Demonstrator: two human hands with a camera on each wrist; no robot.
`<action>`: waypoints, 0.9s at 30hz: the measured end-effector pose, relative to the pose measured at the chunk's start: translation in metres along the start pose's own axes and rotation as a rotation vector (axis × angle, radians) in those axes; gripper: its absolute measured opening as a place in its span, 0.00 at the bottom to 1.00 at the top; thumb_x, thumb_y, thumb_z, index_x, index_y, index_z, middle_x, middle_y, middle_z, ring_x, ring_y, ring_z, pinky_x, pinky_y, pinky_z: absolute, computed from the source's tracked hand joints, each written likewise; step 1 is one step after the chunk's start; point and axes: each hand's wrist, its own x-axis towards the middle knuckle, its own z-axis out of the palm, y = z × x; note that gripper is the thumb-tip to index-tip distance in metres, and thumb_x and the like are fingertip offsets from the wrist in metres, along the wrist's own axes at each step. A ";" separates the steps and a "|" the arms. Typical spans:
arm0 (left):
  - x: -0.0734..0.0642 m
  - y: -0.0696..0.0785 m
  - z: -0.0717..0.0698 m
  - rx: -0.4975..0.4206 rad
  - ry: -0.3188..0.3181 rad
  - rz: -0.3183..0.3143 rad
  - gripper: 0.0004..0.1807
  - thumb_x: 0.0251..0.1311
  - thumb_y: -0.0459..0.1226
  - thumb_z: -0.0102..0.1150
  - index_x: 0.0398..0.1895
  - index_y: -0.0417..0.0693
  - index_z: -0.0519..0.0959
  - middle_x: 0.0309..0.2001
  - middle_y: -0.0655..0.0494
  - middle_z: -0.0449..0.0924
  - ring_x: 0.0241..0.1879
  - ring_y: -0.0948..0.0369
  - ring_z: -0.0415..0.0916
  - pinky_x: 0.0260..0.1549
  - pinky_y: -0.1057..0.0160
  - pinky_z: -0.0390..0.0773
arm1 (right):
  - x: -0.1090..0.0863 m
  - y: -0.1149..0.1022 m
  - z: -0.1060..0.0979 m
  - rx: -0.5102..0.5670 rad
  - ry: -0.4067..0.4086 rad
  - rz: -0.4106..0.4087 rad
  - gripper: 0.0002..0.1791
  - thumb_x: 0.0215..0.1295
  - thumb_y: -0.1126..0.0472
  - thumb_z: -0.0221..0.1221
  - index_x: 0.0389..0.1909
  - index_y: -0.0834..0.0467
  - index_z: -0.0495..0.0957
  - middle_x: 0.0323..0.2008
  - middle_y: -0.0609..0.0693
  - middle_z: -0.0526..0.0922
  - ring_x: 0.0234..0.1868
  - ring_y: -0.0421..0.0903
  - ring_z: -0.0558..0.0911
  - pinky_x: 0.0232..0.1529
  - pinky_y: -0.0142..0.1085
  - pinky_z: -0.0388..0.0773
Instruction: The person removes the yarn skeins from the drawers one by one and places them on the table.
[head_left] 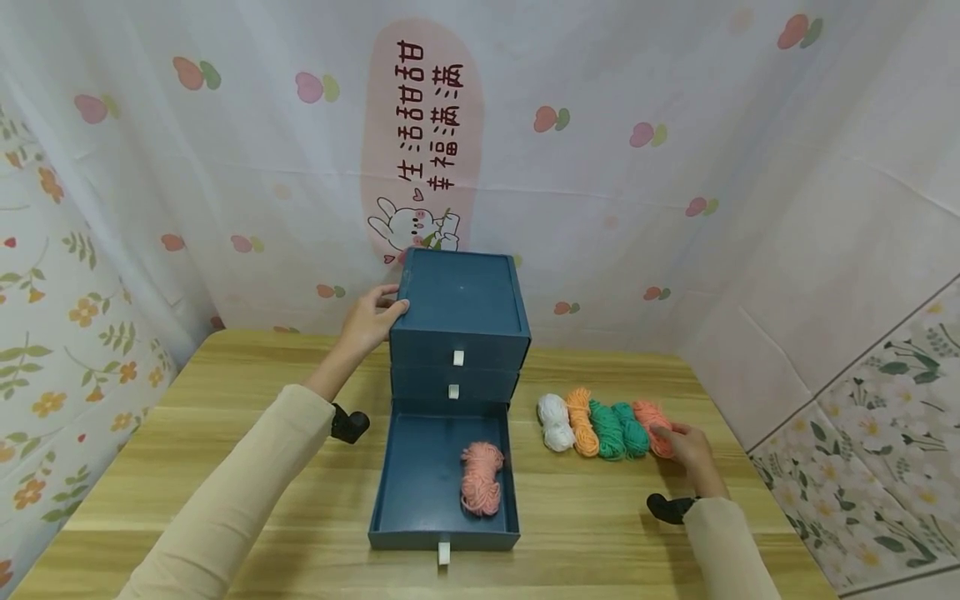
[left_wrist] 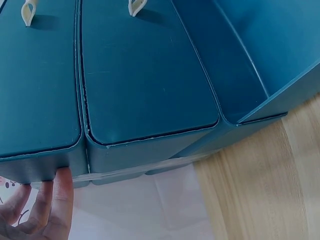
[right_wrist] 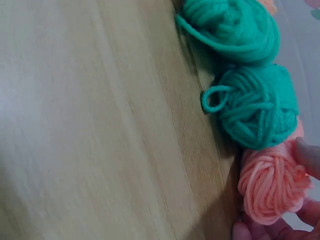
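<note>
My left hand [head_left: 372, 315] rests against the upper left side of a blue drawer cabinet [head_left: 461, 287], its thumb at the top edge. In the left wrist view its straight fingers [left_wrist: 62, 202] touch the cabinet's side wall. The bottom drawer [head_left: 420, 467] is pulled out and holds a pink yarn skein [head_left: 481, 479] on its right side. My right hand [head_left: 692, 454] grips a coral yarn skein [head_left: 651, 423] at the right end of a row. Thumb and fingers lie on either side of that skein [right_wrist: 272, 182] in the right wrist view.
Left of the coral skein lie two green skeins [head_left: 607, 429], an orange skein [head_left: 581, 421] and a white skein [head_left: 555, 423] on the wooden table [head_left: 585, 525]. Two upper drawers with white pull tabs [head_left: 458, 358] are closed. A patterned curtain [head_left: 600, 208] hangs behind.
</note>
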 end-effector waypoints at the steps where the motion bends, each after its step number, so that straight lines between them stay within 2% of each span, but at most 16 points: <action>1: 0.000 0.000 0.000 -0.002 -0.002 -0.001 0.29 0.64 0.47 0.45 0.67 0.49 0.59 0.58 0.41 0.69 0.50 0.46 0.73 0.40 0.50 0.78 | 0.000 0.000 0.001 -0.005 0.006 -0.003 0.43 0.63 0.44 0.48 0.65 0.74 0.49 0.64 0.73 0.50 0.64 0.67 0.55 0.62 0.54 0.59; 10: -0.001 -0.001 0.001 0.004 -0.001 -0.001 0.29 0.64 0.48 0.45 0.66 0.49 0.59 0.58 0.41 0.68 0.52 0.47 0.72 0.40 0.50 0.78 | 0.000 -0.003 0.008 -0.055 0.033 -0.006 0.43 0.63 0.43 0.48 0.64 0.74 0.52 0.63 0.73 0.53 0.62 0.67 0.59 0.60 0.54 0.62; 15: -0.001 -0.001 0.001 0.001 -0.004 0.001 0.29 0.64 0.47 0.45 0.66 0.48 0.59 0.58 0.41 0.68 0.52 0.46 0.72 0.41 0.49 0.78 | -0.008 -0.005 0.001 -0.096 -0.001 -0.034 0.43 0.64 0.44 0.47 0.64 0.76 0.50 0.62 0.76 0.53 0.61 0.69 0.60 0.58 0.54 0.64; 17: -0.001 -0.001 0.001 -0.006 -0.006 -0.002 0.29 0.64 0.47 0.45 0.67 0.48 0.59 0.58 0.41 0.68 0.52 0.46 0.72 0.41 0.49 0.78 | -0.013 -0.009 -0.003 -0.159 -0.001 -0.056 0.43 0.64 0.44 0.45 0.64 0.76 0.50 0.62 0.76 0.54 0.60 0.69 0.61 0.57 0.55 0.65; 20: -0.001 -0.001 0.001 -0.004 -0.006 0.004 0.29 0.64 0.47 0.45 0.67 0.48 0.59 0.58 0.41 0.69 0.52 0.46 0.72 0.40 0.49 0.78 | -0.023 -0.021 -0.009 -0.249 0.023 -0.109 0.42 0.65 0.43 0.45 0.64 0.75 0.50 0.62 0.76 0.54 0.61 0.70 0.59 0.58 0.57 0.62; 22: -0.001 -0.001 0.001 -0.008 -0.009 0.002 0.29 0.64 0.47 0.46 0.67 0.48 0.59 0.58 0.41 0.69 0.52 0.47 0.72 0.40 0.49 0.78 | -0.031 -0.032 -0.010 -0.314 0.061 -0.180 0.41 0.65 0.42 0.45 0.64 0.74 0.52 0.62 0.75 0.56 0.60 0.70 0.60 0.56 0.58 0.64; 24: 0.000 -0.001 0.001 -0.008 -0.007 0.002 0.29 0.64 0.47 0.46 0.66 0.49 0.59 0.57 0.41 0.69 0.51 0.47 0.73 0.40 0.50 0.78 | -0.041 -0.048 -0.009 -0.327 0.079 -0.253 0.40 0.65 0.42 0.46 0.64 0.73 0.55 0.62 0.73 0.57 0.60 0.70 0.60 0.55 0.58 0.64; 27: 0.000 -0.001 0.001 -0.006 -0.005 -0.001 0.29 0.64 0.48 0.45 0.66 0.49 0.59 0.57 0.41 0.69 0.48 0.46 0.74 0.39 0.51 0.79 | -0.059 -0.072 -0.005 -0.329 0.074 -0.365 0.38 0.65 0.41 0.47 0.63 0.69 0.60 0.61 0.71 0.61 0.58 0.67 0.65 0.51 0.57 0.69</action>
